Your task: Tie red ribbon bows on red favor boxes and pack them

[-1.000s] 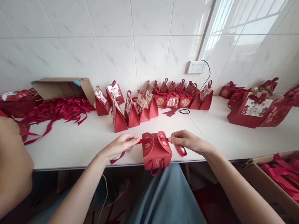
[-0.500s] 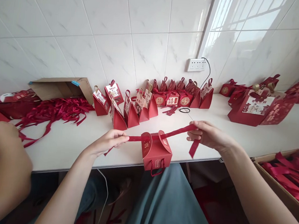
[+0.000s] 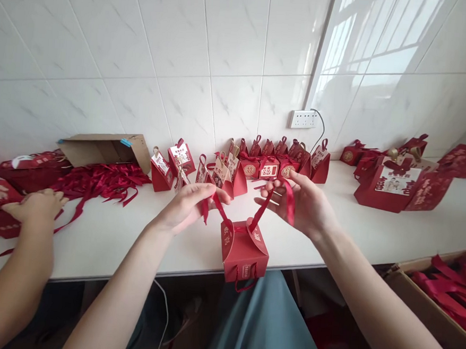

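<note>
Though mostly red, a pale-lettered box (image 3: 245,251).

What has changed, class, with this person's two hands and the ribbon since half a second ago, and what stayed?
The left hand and right hand have moved inward, toward each other, and up. The ribbon, then stretched nearly straight across the box, now rises from it in a V. Both hands still hold the ribbon, and the box stays at the table edge.
</note>
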The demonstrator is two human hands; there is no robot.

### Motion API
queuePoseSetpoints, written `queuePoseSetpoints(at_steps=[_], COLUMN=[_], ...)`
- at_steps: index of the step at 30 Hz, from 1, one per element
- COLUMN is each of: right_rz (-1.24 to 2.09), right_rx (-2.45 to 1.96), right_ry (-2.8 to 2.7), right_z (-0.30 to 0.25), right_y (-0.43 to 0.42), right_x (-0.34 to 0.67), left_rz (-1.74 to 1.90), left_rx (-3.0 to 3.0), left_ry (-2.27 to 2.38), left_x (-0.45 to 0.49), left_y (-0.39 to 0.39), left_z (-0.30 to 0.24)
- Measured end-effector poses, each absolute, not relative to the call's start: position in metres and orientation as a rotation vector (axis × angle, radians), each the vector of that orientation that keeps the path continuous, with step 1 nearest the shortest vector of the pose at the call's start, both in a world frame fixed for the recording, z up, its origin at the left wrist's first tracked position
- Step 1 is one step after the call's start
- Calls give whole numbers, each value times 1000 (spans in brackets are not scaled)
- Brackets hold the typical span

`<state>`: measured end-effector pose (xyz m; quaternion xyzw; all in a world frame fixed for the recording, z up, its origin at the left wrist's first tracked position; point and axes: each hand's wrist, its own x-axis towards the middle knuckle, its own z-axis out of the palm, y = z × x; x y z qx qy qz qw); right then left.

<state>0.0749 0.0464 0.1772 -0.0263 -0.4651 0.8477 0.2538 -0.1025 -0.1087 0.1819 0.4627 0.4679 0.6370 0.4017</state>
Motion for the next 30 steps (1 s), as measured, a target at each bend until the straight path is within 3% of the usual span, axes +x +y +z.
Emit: queuePoseSetpoints(at_steps=[5, 11, 21, 30], right_rz=[2250, 1983, 1802, 1764], right_rx=[-33, -38, -133, -139], right_ry=[-1079, -1301, -1277, -1367], right_z=[177, 177, 182, 197], right_y=[40, 31, 29, 17], right_x=[53, 38, 24, 26], left_rz=[1768, 1987, 2147, 2170], left_rx=[1031, 1001, 1324, 1291], left_ry=[988, 918, 1473, 1432], left_x=[-95, -87, -72, -69], left_y=[-96, -84, -72, -75], left_z=[186, 192, 182, 181])
